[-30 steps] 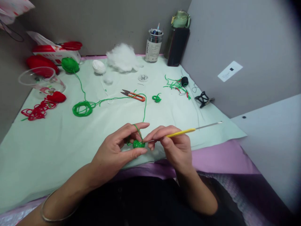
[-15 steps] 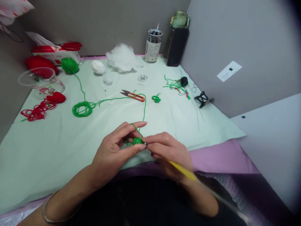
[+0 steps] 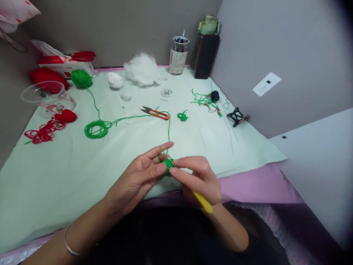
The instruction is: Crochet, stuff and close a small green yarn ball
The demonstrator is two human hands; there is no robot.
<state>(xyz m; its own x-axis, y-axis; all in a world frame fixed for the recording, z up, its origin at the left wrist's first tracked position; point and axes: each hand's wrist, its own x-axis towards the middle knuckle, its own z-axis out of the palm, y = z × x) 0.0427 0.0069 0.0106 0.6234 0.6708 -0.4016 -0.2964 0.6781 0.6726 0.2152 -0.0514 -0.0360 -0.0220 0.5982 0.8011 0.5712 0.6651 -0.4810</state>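
Between my hands is a small round green crochet piece (image 3: 167, 167). My left hand (image 3: 146, 167) pinches its left side with the thumb, and green yarn (image 3: 169, 129) runs over the raised index finger. My right hand (image 3: 197, 176) grips a crochet hook with a yellow handle (image 3: 203, 201); its thin metal tip meets the top of the piece. The working yarn leads up past orange thread snips (image 3: 156, 112) to a loose green coil (image 3: 96, 129) and a green yarn ball (image 3: 82, 78).
Red yarn (image 3: 44, 129), a clear plastic cup (image 3: 48, 97) and a tissue box (image 3: 66, 66) stand at left. Behind are a white yarn ball (image 3: 115, 80), white stuffing (image 3: 143, 70), a pen cup (image 3: 179, 57) and a phone (image 3: 206, 57). Green scraps (image 3: 205, 99) and a black stand (image 3: 237, 117) lie right.
The crochet piece has turned and shifted slightly right, showing more of itself. My left thumb has drawn back a little, and the hook's handle has swung to a steeper angle.
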